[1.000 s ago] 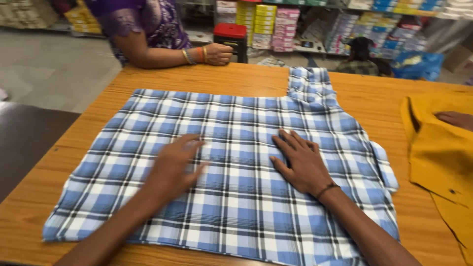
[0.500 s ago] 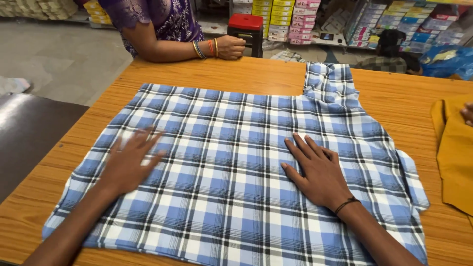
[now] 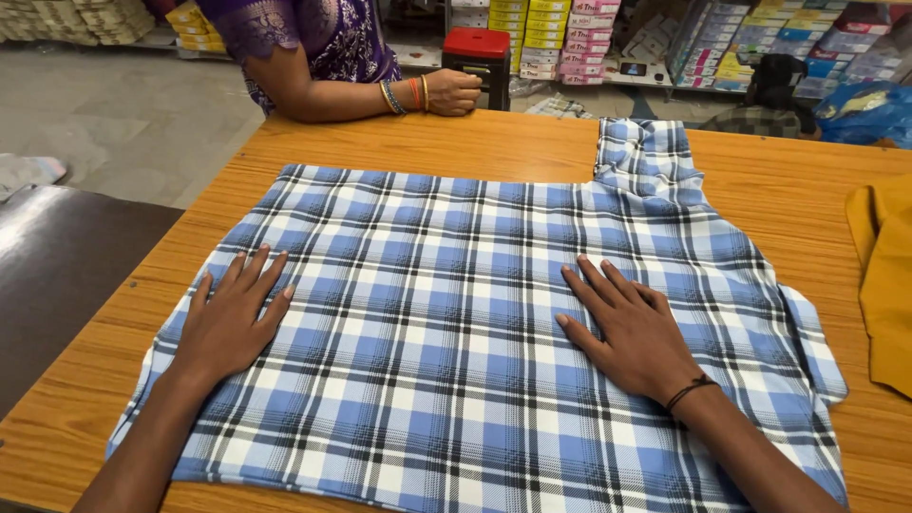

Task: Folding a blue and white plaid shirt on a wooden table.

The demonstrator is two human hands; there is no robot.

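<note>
A blue, white and black checked shirt [image 3: 456, 285] lies spread flat on the wooden table [image 3: 475, 142], its collar end at the far right. My left hand [image 3: 228, 318] rests palm down on the shirt's left edge, fingers spread. My right hand [image 3: 632, 328] presses flat on the cloth right of the middle, a dark band on its wrist. Neither hand holds anything.
A person in a purple patterned top rests a forearm with bangles [image 3: 408, 95] on the table's far edge. A mustard garment [image 3: 883, 275] lies at the right. A red-lidded black box [image 3: 478, 52] and shelves of stacked boxes [image 3: 551, 38] stand behind. A dark surface [image 3: 57, 266] adjoins the left.
My left hand has slid leftward across the shirt to its left edge. My right hand has stayed almost in place, and the view has tilted down a little.
</note>
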